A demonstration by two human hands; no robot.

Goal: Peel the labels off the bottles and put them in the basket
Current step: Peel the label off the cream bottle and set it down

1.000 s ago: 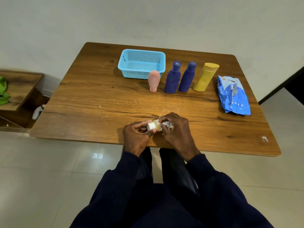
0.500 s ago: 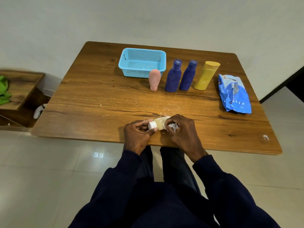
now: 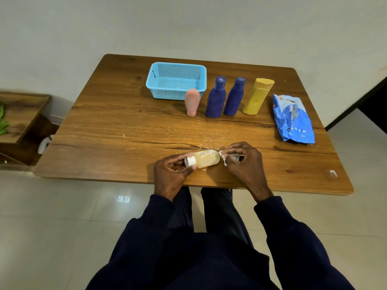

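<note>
Here the left hand (image 3: 170,174) grips the bottle (image 3: 206,158), right hand (image 3: 244,162) pinching the label (image 3: 223,156)

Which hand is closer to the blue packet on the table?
The right hand. It pinches the peeled label, with the blue packet beyond it to its right. The left hand, holding the small bottle by its cap end, lies farther left.

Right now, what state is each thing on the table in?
Clear bottle: on its side, capped, mostly bare, gripped by left hand at the cap end.
Label: crumpled, pinched by right hand at the bottle's base.
Basket: upright, no bottles inside.
Pink bottle: standing cap-down.
Blue bottles: both upright, capped.
Yellow bottle: upright, capped.
Bag: lying flat, crumpled.
</note>
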